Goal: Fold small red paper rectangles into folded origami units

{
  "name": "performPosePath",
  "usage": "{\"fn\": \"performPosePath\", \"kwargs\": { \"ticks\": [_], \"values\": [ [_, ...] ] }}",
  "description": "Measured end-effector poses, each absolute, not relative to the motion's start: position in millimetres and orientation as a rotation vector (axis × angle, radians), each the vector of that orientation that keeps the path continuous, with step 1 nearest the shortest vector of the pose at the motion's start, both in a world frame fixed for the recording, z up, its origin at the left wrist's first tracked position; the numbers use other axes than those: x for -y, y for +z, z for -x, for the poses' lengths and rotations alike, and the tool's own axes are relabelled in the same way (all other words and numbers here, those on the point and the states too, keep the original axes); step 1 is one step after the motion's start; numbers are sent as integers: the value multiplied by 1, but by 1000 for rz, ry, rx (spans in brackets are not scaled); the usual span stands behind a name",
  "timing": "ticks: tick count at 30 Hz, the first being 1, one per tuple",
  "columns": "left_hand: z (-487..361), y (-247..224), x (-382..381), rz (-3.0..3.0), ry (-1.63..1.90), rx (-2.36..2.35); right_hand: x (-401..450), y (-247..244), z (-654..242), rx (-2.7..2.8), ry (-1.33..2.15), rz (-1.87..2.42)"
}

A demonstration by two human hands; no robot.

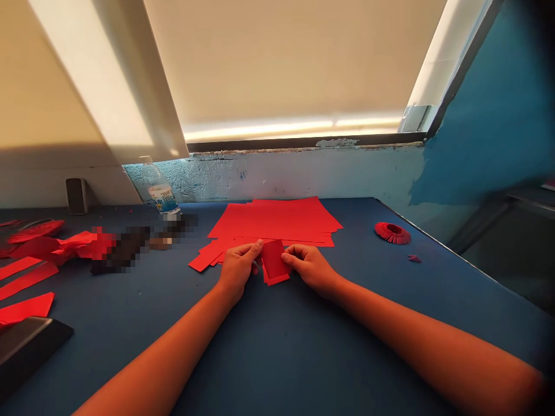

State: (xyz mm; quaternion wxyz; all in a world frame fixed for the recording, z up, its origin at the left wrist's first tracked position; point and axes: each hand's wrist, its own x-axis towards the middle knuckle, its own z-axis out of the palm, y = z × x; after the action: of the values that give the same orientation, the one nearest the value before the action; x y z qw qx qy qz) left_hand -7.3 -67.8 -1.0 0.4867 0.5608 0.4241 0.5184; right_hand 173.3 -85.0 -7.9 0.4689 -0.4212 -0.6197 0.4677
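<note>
Between my two hands is a small folded piece of red paper (276, 261), held just above the dark blue table. My left hand (237, 267) pinches its left edge, thumb on top. On the right edge, my right hand (309, 266) pinches it between thumb and curled fingers. A brighter red strip shows along the paper's lower end. Behind my hands lies a stack of large red paper sheets (277, 218), spread unevenly. Narrower red strips (208, 253) stick out beside my left hand.
A pleated red paper ring (392, 233) and a small red scrap (414, 258) lie at the right. Cut red paper pieces (30, 280) cover the left side, near a black object (32, 352). A plastic bottle (161, 188) stands by the wall on the blue table (277, 358).
</note>
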Motion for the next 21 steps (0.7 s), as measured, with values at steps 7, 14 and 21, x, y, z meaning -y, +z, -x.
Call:
{"fn": "performPosePath", "kwargs": {
  "ticks": [7,14,21],
  "values": [
    [11,-2,62,-1461,1153,-987,84,-8,-173,1469,1159,1011],
    [12,-1,67,-1640,1002,-1076,85,-8,-171,1454,1123,1032],
    [13,-3,63,-1411,1161,-1051,82,-10,-173,1348,1143,1029]
  ]
}}
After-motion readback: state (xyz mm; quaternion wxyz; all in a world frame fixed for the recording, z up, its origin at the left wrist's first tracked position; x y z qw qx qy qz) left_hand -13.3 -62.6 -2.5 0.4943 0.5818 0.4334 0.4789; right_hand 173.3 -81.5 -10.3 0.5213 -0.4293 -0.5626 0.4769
